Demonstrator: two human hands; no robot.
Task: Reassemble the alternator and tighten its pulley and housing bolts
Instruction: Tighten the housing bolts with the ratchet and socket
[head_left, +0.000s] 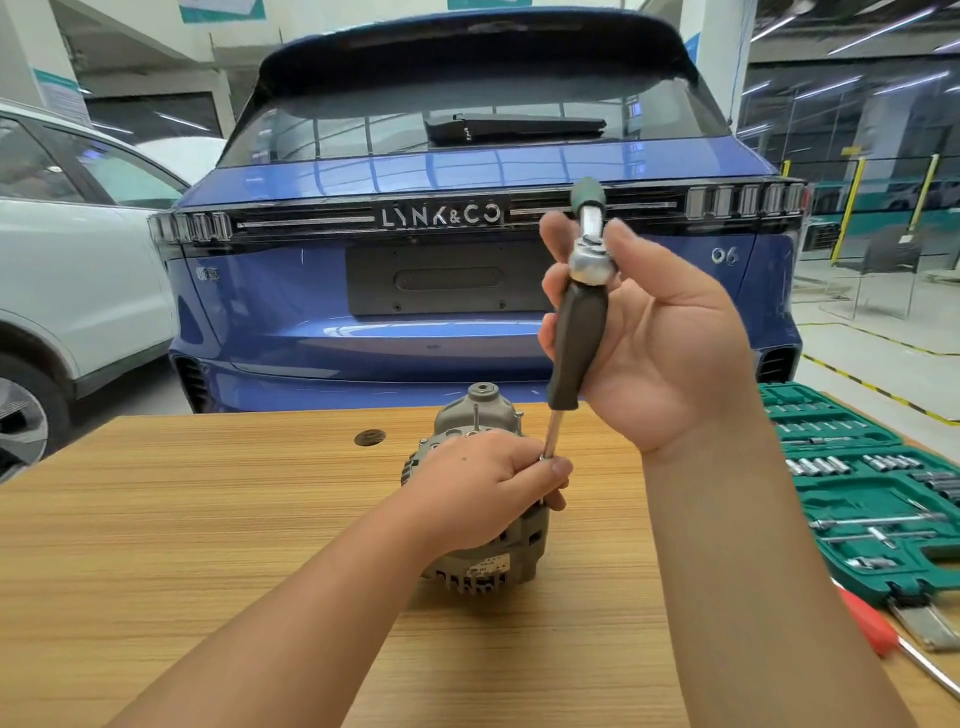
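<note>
At the wooden table's (208, 519) centre, the left hand (483, 493) gripped the grey ribbed metal alternator (483, 566), steadying it, while the right hand (649, 338), at one o'clock, curled around the dark-handled driver (579, 338) to turn a housing bolt.

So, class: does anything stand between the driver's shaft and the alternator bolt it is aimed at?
Only the left hand: its fingers wrap the shaft on the alternator, hiding the tip. No other obstacle shows.

My left hand (483, 488) is down low, fingers curled in a grip; right hand (654, 332) raised, palm toward me, fingers wrapped.
</note>
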